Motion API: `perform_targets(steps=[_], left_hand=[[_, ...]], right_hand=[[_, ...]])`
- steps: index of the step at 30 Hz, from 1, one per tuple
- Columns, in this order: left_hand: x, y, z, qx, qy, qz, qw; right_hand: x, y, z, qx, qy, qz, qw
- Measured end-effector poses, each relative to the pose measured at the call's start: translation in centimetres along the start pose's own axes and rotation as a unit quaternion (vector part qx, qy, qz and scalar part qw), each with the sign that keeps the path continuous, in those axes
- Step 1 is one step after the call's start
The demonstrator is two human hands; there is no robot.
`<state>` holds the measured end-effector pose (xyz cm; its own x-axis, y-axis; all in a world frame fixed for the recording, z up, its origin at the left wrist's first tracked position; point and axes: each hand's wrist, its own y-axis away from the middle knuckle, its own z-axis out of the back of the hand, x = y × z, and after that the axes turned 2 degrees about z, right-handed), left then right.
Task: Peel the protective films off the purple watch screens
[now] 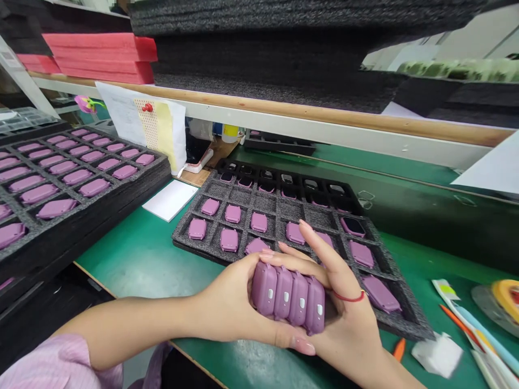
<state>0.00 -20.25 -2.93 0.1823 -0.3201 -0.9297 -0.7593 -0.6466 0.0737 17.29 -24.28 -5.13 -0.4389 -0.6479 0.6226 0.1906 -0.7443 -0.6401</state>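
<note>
Several purple smartwatch cases (287,297) stand pressed side by side in a row, their silver side buttons facing me. My left hand (231,302) is closed around the row, its thumb along the lower edge and its fingers over the top. My right hand (344,302) cups the row from the right and behind, one finger stretched upward, with a red ring on another. Just behind my hands lies a black foam tray (292,208) with purple cases in its front pockets and dark-screened watches in its back rows. Part of the tray's front is hidden by my hands.
At left stands a stack of foam trays (121,200) filled with purple cases. A white pad (170,200) lies between the trays. Toothbrush-like tools (478,329), a white block (438,354) and a tape roll (505,294) lie at right. A shelf (284,116) crosses behind, bearing foam.
</note>
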Motion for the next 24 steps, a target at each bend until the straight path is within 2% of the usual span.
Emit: perform_targets(steps=[6,17,21,24], left_hand=[[0.1,0.0,0.1,0.011,0.012,-0.001,1.0],[0.1,0.2,0.3,0.004,-0.047,-0.006,0.999],[0.6,0.5,0.6,0.041,-0.056,-0.038,0.997],[0.9,0.6,0.9,0.062,-0.029,-0.056,0.996]], right_hand=[[-0.1,0.1,-0.2,-0.007,-0.008,-0.007,1.0],[-0.2,-0.1,-0.1,0.0,-0.012,0.01,1.0],[-0.1,-0.2,0.1,0.003,-0.011,0.035,0.999],[-0.2,-0.2,0.2,0.007,-0.003,0.027,1.0]])
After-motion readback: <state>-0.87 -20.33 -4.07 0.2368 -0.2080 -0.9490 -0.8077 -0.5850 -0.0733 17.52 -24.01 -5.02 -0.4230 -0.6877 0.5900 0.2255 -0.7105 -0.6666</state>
